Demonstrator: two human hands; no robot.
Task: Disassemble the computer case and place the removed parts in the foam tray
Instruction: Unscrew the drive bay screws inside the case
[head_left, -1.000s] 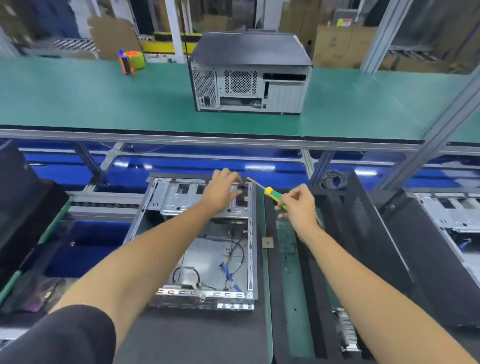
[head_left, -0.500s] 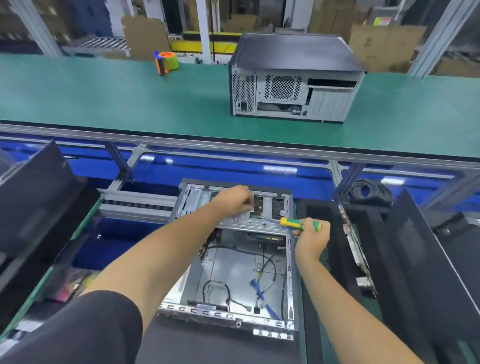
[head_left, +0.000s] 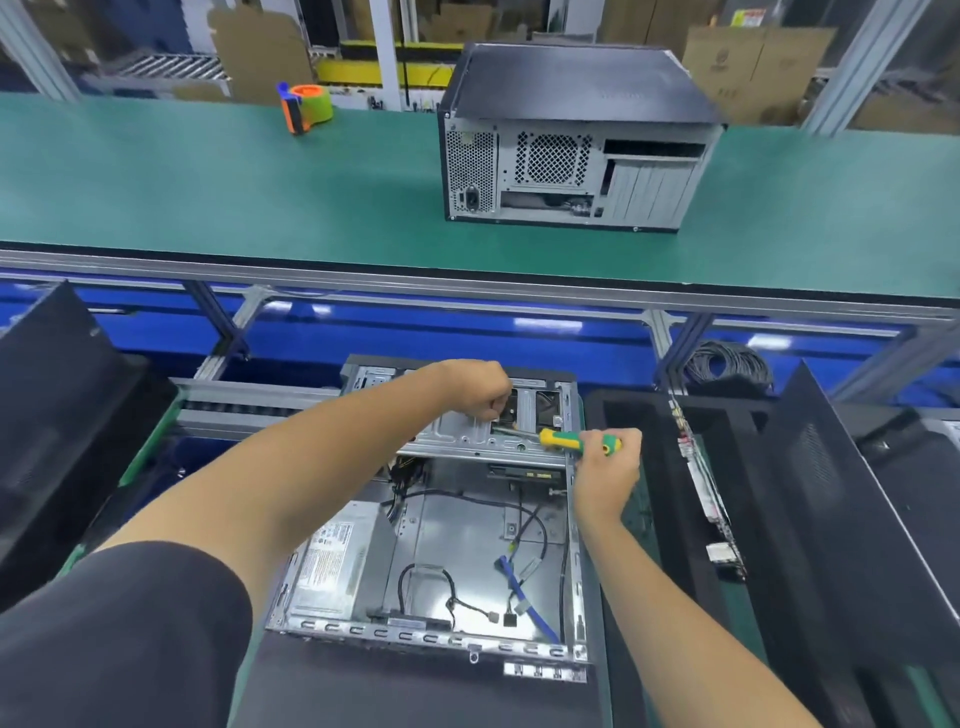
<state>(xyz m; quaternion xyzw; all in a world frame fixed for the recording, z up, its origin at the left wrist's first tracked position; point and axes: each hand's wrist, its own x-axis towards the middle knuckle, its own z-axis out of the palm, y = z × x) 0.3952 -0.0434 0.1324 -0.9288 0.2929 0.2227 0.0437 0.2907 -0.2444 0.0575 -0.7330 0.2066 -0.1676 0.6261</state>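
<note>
An open grey metal computer case (head_left: 457, 525) lies flat in front of me, with loose cables and a power supply (head_left: 332, 561) inside. My left hand (head_left: 480, 387) rests curled on the drive bracket (head_left: 467, 434) at the case's far end, fingers pinching something small that I cannot make out. My right hand (head_left: 608, 467) grips the yellow-green screwdriver (head_left: 576, 441), held level with its tip pointing left at the bracket just below my left hand. The black foam tray (head_left: 670, 499) stands right of the case and holds a circuit board (head_left: 701, 483) on edge.
A closed black computer case (head_left: 571, 140) sits on the green bench behind, with an orange-green tape dispenser (head_left: 306, 106) to its left. Black panels (head_left: 852, 499) lean at right and a black panel (head_left: 57, 415) at left. A cable coil (head_left: 727, 364) lies beyond the tray.
My right hand swung the screwdriver from pointing up-left to level and brought its tip to the bracket under my left hand. The head camera moved closer and shifted left.
</note>
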